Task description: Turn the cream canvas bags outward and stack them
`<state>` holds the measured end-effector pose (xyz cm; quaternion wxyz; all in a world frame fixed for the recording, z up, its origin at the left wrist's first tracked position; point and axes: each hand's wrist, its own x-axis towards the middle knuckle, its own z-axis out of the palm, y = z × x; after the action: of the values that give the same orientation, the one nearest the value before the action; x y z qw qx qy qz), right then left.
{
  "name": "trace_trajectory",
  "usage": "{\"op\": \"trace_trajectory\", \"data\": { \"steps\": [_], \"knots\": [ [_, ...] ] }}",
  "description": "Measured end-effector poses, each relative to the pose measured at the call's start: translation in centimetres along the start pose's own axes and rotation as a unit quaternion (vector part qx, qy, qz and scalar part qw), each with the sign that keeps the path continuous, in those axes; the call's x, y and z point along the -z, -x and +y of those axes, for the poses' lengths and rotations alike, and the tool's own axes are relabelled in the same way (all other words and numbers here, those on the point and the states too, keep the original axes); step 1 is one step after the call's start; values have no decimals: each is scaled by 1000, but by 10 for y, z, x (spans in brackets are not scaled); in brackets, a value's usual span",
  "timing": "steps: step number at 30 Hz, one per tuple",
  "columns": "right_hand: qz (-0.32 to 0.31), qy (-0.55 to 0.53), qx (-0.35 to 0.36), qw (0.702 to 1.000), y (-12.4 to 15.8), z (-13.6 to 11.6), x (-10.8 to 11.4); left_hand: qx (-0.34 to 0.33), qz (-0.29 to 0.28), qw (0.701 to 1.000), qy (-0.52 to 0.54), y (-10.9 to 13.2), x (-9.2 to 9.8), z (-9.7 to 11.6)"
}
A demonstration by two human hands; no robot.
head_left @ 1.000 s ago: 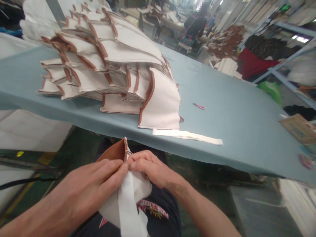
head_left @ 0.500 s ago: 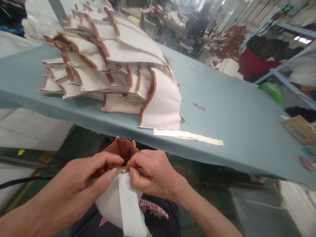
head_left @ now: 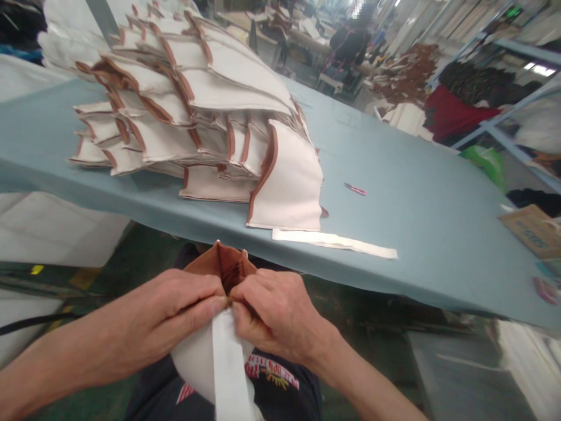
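Observation:
My left hand [head_left: 170,316] and my right hand [head_left: 274,313] meet over my lap, below the table's front edge. Both pinch one white fabric piece with a brown lining [head_left: 221,345]. The brown part is spread open between my fingertips. A white strip of the piece hangs down between my wrists. On the blue table [head_left: 416,193] behind lies a big fanned pile of white pieces with brown trim [head_left: 193,111].
A loose white strip [head_left: 335,242] lies at the table's near edge. A small pink clipper [head_left: 354,189] rests farther right. A cardboard box [head_left: 532,228] sits at the right end. Metal shelves with fabric stand right; a person works far back.
The brown lining, folded flat a second ago, now stands spread open between my fingers. Both hands have dropped slightly and drawn closer together.

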<state>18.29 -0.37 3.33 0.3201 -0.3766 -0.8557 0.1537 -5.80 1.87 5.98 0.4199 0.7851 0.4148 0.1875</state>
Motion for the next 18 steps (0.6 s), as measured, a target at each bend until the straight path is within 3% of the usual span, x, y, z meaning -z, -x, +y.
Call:
{"op": "trace_trajectory", "data": {
  "steps": [3,6,9,12,15,18],
  "knots": [
    [8,5,4,1000,2,0,0,12,-114,993,23,-6,5,-5],
    [13,7,7,1000,3,-1,2,-6,-127,992,17,-11,6,-14],
    [2,-26,-4,1000,4,-2,7,-72,-105,992,-15,-12,4,-16],
    [-16,-118,-53,991,5,-3,12,-181,-48,980,-69,-12,0,-9],
    [-30,-244,-122,962,7,-2,13,-270,17,955,-122,-11,-5,-5],
    [-52,-343,-177,921,9,-1,12,-284,31,950,-124,-10,-9,-6]
  ]
}}
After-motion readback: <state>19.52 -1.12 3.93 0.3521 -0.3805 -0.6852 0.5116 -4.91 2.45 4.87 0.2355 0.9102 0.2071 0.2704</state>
